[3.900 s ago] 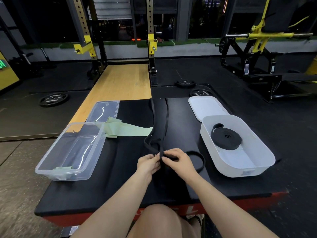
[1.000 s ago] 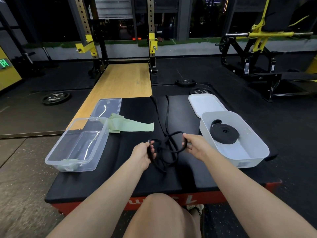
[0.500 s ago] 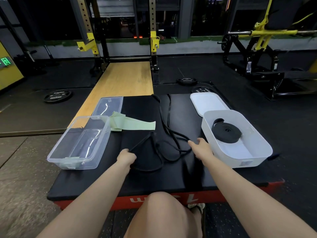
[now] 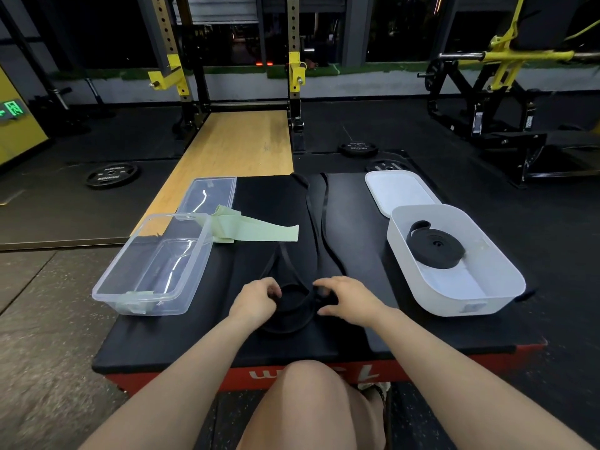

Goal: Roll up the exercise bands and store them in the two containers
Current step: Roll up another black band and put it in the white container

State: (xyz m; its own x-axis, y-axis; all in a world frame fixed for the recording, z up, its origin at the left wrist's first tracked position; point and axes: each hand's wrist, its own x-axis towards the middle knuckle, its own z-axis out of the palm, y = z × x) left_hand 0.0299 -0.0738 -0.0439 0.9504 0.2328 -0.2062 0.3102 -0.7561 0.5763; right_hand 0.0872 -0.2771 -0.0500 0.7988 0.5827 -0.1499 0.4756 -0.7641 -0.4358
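Nearest the camera, a bare knee (image 4: 311,394) rises below the red front edge of the black platform (image 4: 181,345). Just beyond it, both hands work the near end of the long black band (image 4: 321,222): the left hand (image 4: 256,300) has its fingers curled onto a loop of the band, and the right hand (image 4: 349,297) pinches the same bunched end from the other side, so each hand holds the rubber rather than lying flat. The loops between them lie loose and tangled on the platform, and the rest of the band runs away in two strands to the far edge. It looks soft, floppy and light, with a grippy rubber face, so it will probably spring open unless the coil is kept pinched; the flat doubled end under the fingers seems the best place to start a roll. To the left stands the clear container (image 4: 107,287), with the pale green band (image 4: 259,232) lying just beside its far corner and the clear lid (image 4: 207,196) behind. To the right, the white container (image 4: 461,303) already holds a rolled black band (image 4: 435,248), its white lid (image 4: 399,193) beyond it.
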